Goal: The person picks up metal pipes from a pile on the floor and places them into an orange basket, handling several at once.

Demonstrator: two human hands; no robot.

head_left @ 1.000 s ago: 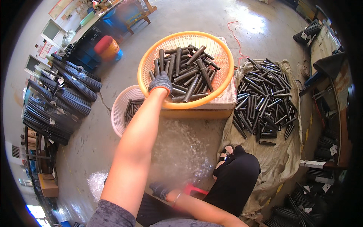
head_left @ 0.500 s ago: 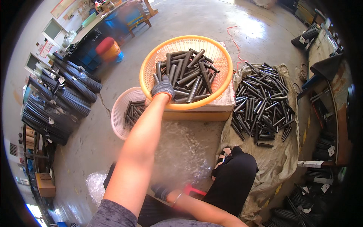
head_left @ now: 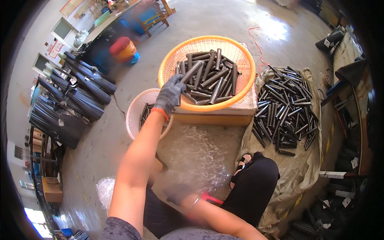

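My left hand [head_left: 170, 95], in a grey knit glove with an orange cuff, is closed around a black tube [head_left: 192, 72]. The tube slants up and away over the near left rim of an orange plastic basket [head_left: 166, 54]. Several loose black tubes [head_left: 216, 90] lie at all angles in that basket. My right hand [head_left: 179, 193], in a dark glove, is low over my lap and smeared by motion; its fingers cannot be made out. A red plastic piece [head_left: 212, 199] shows beside my right wrist, mostly hidden.
The orange basket rests on a cardboard box [head_left: 212, 119]. Left of it, a pink basket [head_left: 132, 120] holds more tubes. On the right, a tube pile [head_left: 286, 108] covers part of a tan sheet [head_left: 298, 172]. Bundled rods [head_left: 68, 108] stand far left; clear plastic [head_left: 105, 190] lies nearby.
My left hand has drawn back from inside the orange basket to its near left rim, lifting a tube. My right hand has shifted slightly and is more blurred. The whole view has shifted a little.
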